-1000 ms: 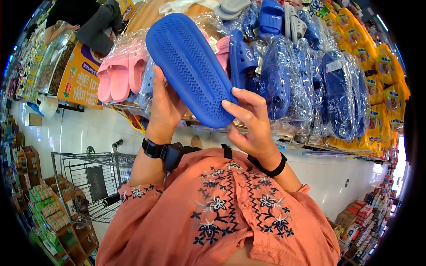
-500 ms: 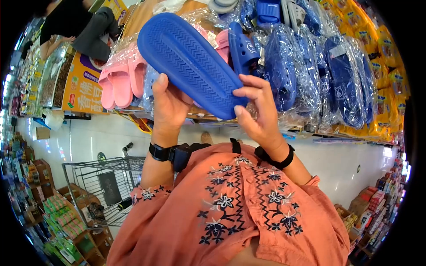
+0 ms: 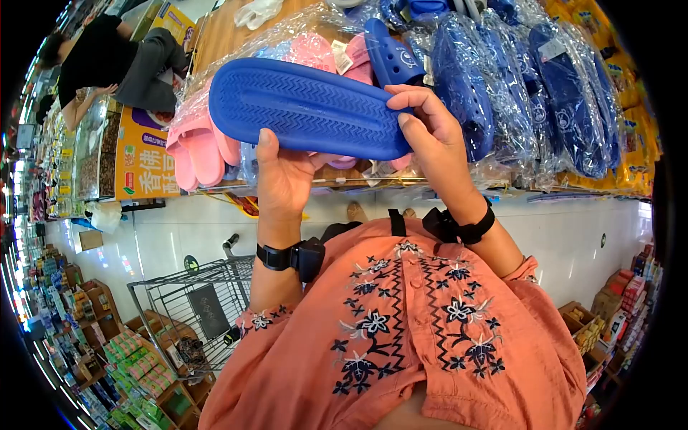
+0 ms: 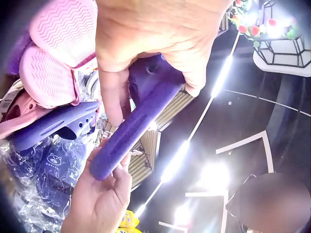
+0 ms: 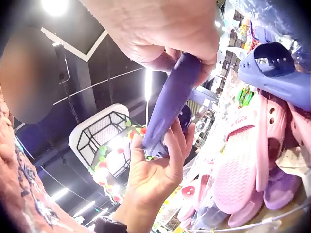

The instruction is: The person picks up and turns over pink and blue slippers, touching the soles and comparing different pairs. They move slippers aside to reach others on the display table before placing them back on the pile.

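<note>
A blue slide slipper (image 3: 308, 107) is held up sole-first in the head view, its long side nearly level. At its left part my left hand (image 3: 288, 172) grips it, thumb on the sole's near edge and the other fingers behind. My right hand (image 3: 436, 129) pinches the narrower right end between thumb and fingers. Seen edge-on in the left wrist view, the slipper (image 4: 138, 121) has its strap toward my left hand (image 4: 160, 29). Behind it on the display lie pink slippers (image 3: 197, 154) and a blue slipper with holes in its strap (image 3: 393, 56).
Plastic-wrapped blue slippers (image 3: 466, 86) cover the display's right side, beside yellow packets (image 3: 638, 136). A shopping cart (image 3: 193, 287) stands at my lower left. Another person (image 3: 107, 64) is at the upper left, by an orange printed box (image 3: 147, 154). Stocked shelves (image 3: 136, 358) line the floor.
The slipper has turned from a steep slant to nearly level, its right end rising and its left end dropping. My right hand has moved up and right with that end.
</note>
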`<state>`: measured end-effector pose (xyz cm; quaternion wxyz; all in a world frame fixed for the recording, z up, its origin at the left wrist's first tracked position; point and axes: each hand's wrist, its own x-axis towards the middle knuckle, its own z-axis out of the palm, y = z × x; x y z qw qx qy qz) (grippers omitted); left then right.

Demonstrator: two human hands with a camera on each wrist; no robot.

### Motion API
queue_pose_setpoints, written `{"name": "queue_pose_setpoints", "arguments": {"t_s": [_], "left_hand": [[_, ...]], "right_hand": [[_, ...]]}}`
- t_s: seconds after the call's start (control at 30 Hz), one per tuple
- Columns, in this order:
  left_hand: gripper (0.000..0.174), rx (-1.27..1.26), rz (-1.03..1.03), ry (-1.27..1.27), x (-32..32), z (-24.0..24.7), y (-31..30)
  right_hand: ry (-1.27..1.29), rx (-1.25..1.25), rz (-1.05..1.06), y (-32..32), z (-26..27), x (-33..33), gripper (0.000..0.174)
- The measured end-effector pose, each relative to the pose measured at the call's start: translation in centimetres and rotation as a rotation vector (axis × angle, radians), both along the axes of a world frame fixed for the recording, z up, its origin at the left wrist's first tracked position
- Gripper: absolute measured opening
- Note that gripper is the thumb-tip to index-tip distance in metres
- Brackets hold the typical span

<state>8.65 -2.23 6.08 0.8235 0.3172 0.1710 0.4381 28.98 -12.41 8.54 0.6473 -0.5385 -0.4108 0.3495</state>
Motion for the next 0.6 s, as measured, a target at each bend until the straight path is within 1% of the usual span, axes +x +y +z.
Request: {"name": "queue_pose_setpoints", "arguments": {"t_s": [0.1, 0.23, 0.33, 0.47, 0.5, 0.57, 0.6], "left_hand": [[0.071, 0.019, -0.038, 0.022, -0.1, 0.0, 0.1], [0.071, 0.018, -0.041, 0.029, -0.2, -0.1, 0.2], [0.07, 0.003, -0.031, 0.032, -0.2, -0.3, 0.4], [0.068, -0.048, 0.068, 0.06, 0.1, -0.4, 0.4], [0.068, -0.041, 0.091, 0.057, 0.0, -0.4, 0.7], [0.068, -0.032, 0.139, 0.057, -0.6, -0.7, 1.6], [0.069, -0.029, 0.164, 0.059, -1.1, -0.9, 2.3]], "right_hand": [[0.014, -0.017, 0.006, 0.5, -0.1, 0.3, 0.019], [-0.055, 0.041, 0.003, 1.2, -1.1, 0.4, 0.02], [0.022, 0.028, 0.017, 1.4, -0.9, 0.1, 0.02], [0.095, 0.001, 0.004, 1.6, -1.7, 0.2, 0.02], [0.066, 0.029, -0.054, 1.6, -1.7, 0.1, 0.019], [-0.033, 0.006, -0.128, 1.5, -2.6, 0.5, 0.02], [-0.221, 0.01, -0.203, 1.6, -3.3, 0.9, 0.026]]}}
